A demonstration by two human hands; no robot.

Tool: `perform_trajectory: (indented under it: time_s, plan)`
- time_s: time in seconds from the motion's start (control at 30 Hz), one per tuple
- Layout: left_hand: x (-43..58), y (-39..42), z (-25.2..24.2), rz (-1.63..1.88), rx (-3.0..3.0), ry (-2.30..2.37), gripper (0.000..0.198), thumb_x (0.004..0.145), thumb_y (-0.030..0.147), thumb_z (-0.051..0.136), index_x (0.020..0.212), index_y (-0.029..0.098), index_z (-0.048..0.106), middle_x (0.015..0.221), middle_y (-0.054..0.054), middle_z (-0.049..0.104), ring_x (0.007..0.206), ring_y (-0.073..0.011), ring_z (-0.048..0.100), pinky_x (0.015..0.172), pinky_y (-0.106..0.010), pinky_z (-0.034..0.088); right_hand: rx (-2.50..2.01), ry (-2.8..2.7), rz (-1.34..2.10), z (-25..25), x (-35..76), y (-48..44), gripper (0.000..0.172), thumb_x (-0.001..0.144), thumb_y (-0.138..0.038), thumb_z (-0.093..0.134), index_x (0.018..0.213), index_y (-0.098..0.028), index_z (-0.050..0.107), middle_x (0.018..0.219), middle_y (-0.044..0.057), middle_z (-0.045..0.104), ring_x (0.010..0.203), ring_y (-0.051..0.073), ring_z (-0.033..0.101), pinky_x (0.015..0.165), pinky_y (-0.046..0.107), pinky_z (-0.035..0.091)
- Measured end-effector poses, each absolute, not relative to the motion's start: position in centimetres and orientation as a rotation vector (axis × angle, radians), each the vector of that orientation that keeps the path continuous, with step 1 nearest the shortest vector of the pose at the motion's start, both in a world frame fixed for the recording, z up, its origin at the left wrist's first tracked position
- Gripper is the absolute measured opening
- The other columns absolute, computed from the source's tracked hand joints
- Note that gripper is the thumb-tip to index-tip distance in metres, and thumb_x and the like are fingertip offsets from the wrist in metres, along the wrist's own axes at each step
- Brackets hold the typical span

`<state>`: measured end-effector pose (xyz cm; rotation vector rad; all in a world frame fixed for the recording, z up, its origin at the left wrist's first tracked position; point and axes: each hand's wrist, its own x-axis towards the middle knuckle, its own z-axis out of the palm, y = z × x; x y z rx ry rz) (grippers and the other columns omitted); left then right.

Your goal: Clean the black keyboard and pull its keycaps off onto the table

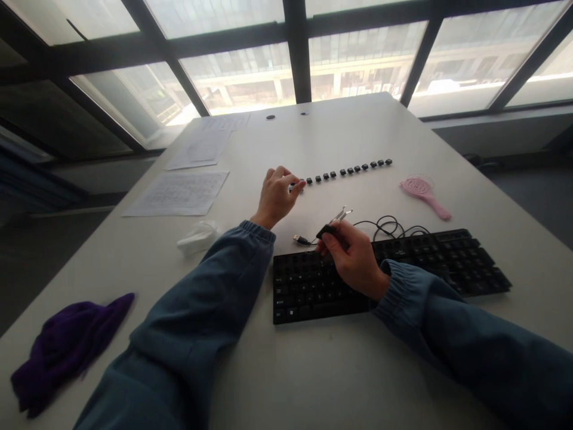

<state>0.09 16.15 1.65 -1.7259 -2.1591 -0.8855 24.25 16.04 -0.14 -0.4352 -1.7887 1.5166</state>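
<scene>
A black keyboard [322, 292] lies on the white table, with its cable [387, 224] and USB plug [301, 240] behind it. Over its upper left part, my right hand [353, 257] grips a small black-handled tool [333, 224] whose thin metal wire prongs point up and away. Farther back, several black keycaps [357, 169] form a slanting row across the table. My left hand [277, 194] is at the left end of this row, thumb and index finger pinched at a keycap; whether it is lifted cannot be made out.
Papers [179, 194] lie at the left, with a crumpled white tissue [197, 237] nearer. A purple cloth [67, 349] rests at the front left. Right of the row is a pink hairbrush [424, 194]. Windows stand beyond the table's far edge.
</scene>
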Motion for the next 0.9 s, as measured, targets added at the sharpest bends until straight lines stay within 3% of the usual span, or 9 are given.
perform_trajectory:
  time_s: [0.23,0.33,0.47,0.9]
  plan:
    - [7.0,9.8,4.5,-1.146,-2.101,-2.248,0.011,0.092,0.026,0.065,0.092,0.020,0.073,0.089,-0.003,0.069,0.077,-0.0162,0.059,0.074,-0.032,0.049,-0.414,-1.777,1.380,2.5,26.2,17.7,0.007,0.096,-0.027,0.058,0.093,-0.020,0.059,0.075,0.000,0.067,0.064,0.014,0.064,0.061,0.029,0.053]
    - [9.6,6.5,3.4,-1.077,-2.225,-2.319,0.018,0.090,0.035,0.070,0.102,0.022,0.072,0.099,-0.005,0.069,0.093,-0.0203,0.062,0.086,-0.037,0.051,-0.435,-1.833,1.316,2.2,27.1,18.2,0.006,0.096,-0.023,0.056,0.092,-0.020,0.059,0.073,0.000,0.065,0.062,0.014,0.062,0.060,0.029,0.051]
    - [11.5,4.2,1.5,-0.916,-2.250,-2.297,0.047,0.079,0.042,0.081,0.120,0.023,0.066,0.114,-0.007,0.067,0.107,-0.0265,0.057,0.094,-0.043,0.051,-0.355,-2.038,1.217,0.7,27.4,18.0,0.009,0.096,-0.018,0.052,0.089,-0.021,0.059,0.075,0.000,0.062,0.069,0.015,0.060,0.066,0.030,0.049]
    - [11.7,4.2,0.3,-0.904,-2.212,-2.262,0.053,0.078,0.044,0.081,0.124,0.024,0.062,0.113,-0.006,0.065,0.106,-0.0267,0.056,0.096,-0.045,0.048,-0.088,-2.202,1.046,0.1,26.9,17.6,0.013,0.098,-0.018,0.052,0.090,-0.021,0.062,0.091,0.004,0.061,0.084,0.017,0.060,0.077,0.032,0.049]
